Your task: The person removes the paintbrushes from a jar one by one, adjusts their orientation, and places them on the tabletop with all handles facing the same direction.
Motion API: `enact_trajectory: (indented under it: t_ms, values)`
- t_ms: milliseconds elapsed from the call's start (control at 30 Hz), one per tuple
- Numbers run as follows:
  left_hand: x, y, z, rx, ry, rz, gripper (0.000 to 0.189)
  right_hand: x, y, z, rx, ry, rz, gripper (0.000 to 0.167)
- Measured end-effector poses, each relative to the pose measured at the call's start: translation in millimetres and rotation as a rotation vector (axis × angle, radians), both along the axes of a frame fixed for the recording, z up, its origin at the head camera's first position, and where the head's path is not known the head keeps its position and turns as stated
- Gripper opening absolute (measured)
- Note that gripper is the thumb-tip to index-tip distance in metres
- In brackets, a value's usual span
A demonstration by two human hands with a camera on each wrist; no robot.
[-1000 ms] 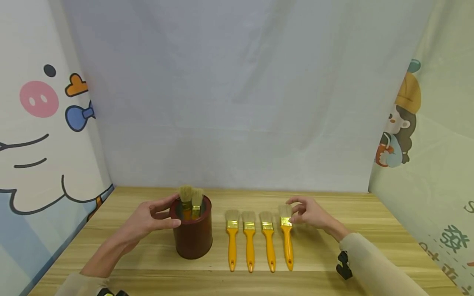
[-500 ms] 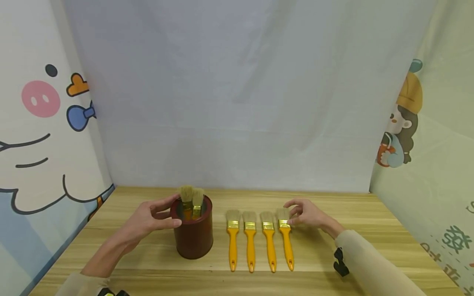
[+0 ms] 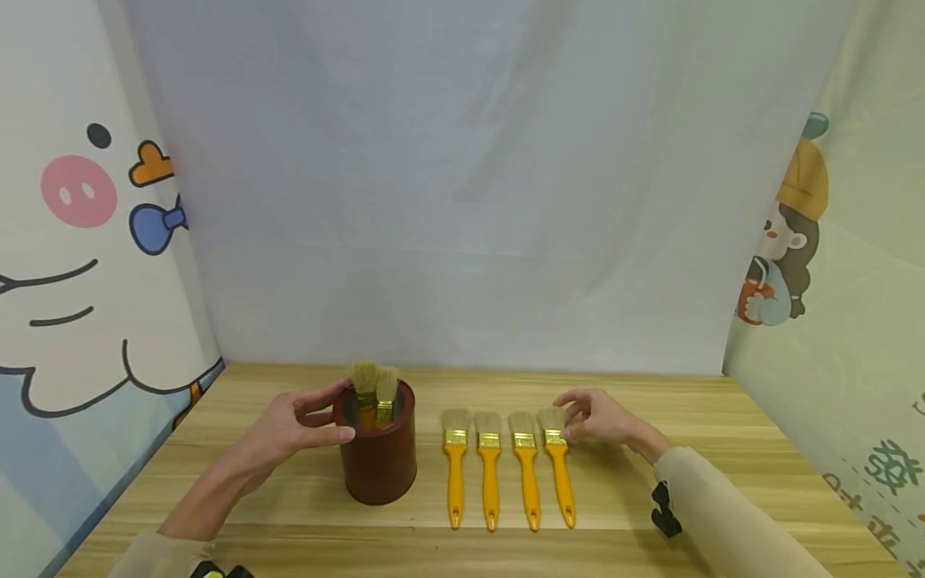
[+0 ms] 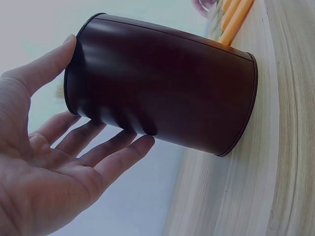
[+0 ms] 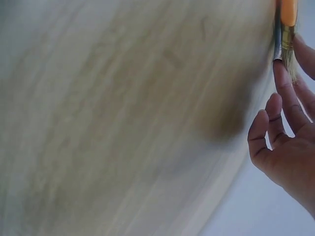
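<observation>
A dark red cylindrical brush pot (image 3: 379, 474) stands upright at the left of the table. Two paintbrushes stick out of its top, bristles up; one brush (image 3: 365, 384) leans beside the other (image 3: 386, 393). My left hand (image 3: 289, 429) holds the pot near its rim, thumb on the near side and fingers round the far side. To the right, several yellow-handled paintbrushes lie in a row, bristles pointing away. My right hand (image 3: 600, 417) pinches the rightmost paintbrush (image 3: 560, 478) around its metal band and bristles, seen also in the right wrist view as a brush handle (image 5: 289, 12).
Three more paintbrushes lie between the pot and the right hand: the left one (image 3: 454, 474), the middle one (image 3: 490, 478) and the right one (image 3: 528, 478). Behind the wooden table (image 3: 325, 546) hangs a pale cloth (image 3: 462, 201). Printed cloths close off both sides.
My right hand has moved slightly left, and the bristle end of the rightmost paintbrush has swung left with it toward its neighbour. My left hand and the pot have stayed put.
</observation>
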State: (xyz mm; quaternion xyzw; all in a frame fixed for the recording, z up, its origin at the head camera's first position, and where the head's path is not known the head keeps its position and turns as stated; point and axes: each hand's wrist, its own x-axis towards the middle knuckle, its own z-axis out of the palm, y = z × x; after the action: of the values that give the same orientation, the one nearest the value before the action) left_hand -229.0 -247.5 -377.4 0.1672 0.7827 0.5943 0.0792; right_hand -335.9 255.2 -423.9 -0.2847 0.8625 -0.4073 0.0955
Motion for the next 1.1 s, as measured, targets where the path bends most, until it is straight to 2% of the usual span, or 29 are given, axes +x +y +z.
enact_trajectory:
  t_ms: [333, 733, 967, 1100]
  values:
    - [-0.4, 0.4, 0.2, 0.010, 0.000, -0.002, 0.083, 0.9, 0.5, 0.2, 0.018, -0.001, -0.020, 0.049]
    - [-0.3, -0.3, 0.5, 0.010, -0.006, 0.001, 0.082, 0.2, 2.5, 1.0, 0.036, -0.005, -0.005, 0.049]
    - [-0.1, 0.2, 0.2, 0.001, -0.001, 0.007, 0.082, 0.9, 2.6, 2.5, 0.055, 0.005, -0.062, 0.049]
    - [0.2, 0.5, 0.5, 0.002, -0.001, 0.009, 0.082, 2.5, -1.0, 7.0, 0.041, 0.046, -0.084, 0.049]
